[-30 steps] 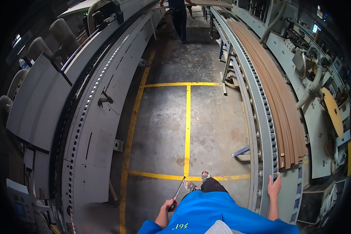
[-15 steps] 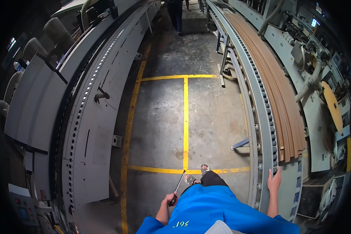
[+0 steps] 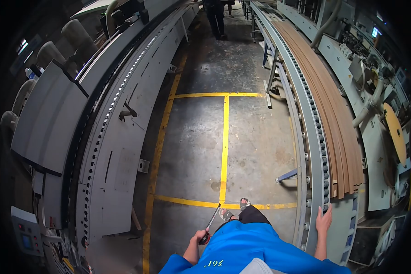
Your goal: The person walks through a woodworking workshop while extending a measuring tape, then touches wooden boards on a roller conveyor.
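Observation:
My left hand is closed around a tape measure with a dark and red case, low in front of me. Its narrow blade sticks out forward, and the tip appears near the yellow floor line by my feet. On the right, my right hand lies with fingers stretched out at the edge of the roller conveyor, beside the black rollers. It grips nothing that I can see. Long brown boards lie side by side just ahead of that hand, apart from its fingertips.
A long grey machine with a roller track runs along my left. Its control box is at lower left. Yellow lines mark the concrete floor between machine and conveyor. A conveyor leg juts into the aisle. Ahead, a person's legs are visible.
The whole view has shifted slightly right and down. The person ahead has changed leg position. My left hand still grips the tape measure, and my right hand stays by the conveyor edge.

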The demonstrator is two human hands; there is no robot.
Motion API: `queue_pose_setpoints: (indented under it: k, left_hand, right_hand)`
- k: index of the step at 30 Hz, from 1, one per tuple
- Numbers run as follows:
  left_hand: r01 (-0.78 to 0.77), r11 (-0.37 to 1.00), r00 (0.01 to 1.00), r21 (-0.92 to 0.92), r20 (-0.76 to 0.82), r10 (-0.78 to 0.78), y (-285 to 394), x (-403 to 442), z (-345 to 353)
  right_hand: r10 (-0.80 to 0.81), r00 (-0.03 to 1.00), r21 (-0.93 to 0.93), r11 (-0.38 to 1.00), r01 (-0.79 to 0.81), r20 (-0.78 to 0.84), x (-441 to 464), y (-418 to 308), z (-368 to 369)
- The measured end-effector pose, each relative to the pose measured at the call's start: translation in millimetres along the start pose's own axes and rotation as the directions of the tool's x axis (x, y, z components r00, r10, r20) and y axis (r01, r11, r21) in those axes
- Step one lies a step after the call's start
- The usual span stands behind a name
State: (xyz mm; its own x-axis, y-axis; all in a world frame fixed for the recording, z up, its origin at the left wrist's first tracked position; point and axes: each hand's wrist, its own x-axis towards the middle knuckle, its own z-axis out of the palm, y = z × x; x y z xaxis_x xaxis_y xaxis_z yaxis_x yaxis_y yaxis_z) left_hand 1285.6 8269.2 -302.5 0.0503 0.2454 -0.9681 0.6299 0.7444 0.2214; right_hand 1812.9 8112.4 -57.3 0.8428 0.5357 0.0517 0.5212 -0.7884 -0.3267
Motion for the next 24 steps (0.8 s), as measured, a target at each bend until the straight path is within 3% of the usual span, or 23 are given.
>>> queue_pose_setpoints:
  k: [7,13,15,16,19,20,24]
  left_hand:
    - [0.046,0.999,0.999,0.004,0.002,-0.046,4,-1,-4]
    - [-0.032,0.999,0.999,0.016,-0.027,0.032,18,-25,-1]
    - [-0.044,0.977,0.999,0.206,0.033,0.038,47,-29,-12]
    - [-0.056,0.946,0.996,0.32,0.082,0.031,62,-29,-12]
    - [-0.13,0.789,0.975,0.6,0.222,-0.008,118,-17,8]
    - [-0.154,0.742,0.967,0.653,0.255,-0.024,131,-15,16]
    - [-0.177,0.69,0.965,0.701,0.263,-0.02,166,-20,23]
  right_hand:
    - [-0.01,1.0,-0.003,1.0,0.01,-0.007,0,-3,-3]
    - [0.006,1.0,-0.02,1.0,-0.006,-0.004,4,-1,1]
    - [0.062,0.998,-0.005,0.998,-0.061,0.025,6,-15,-12]
    - [-0.032,0.996,0.008,0.999,0.033,-0.086,7,-7,-7]
    - [0.069,0.998,-0.043,0.997,-0.069,0.001,8,6,-6]
    - [0.036,0.998,-0.039,0.998,-0.039,-0.055,6,15,2]
    - [0.097,0.995,0.049,0.994,-0.095,-0.031,4,6,-8]
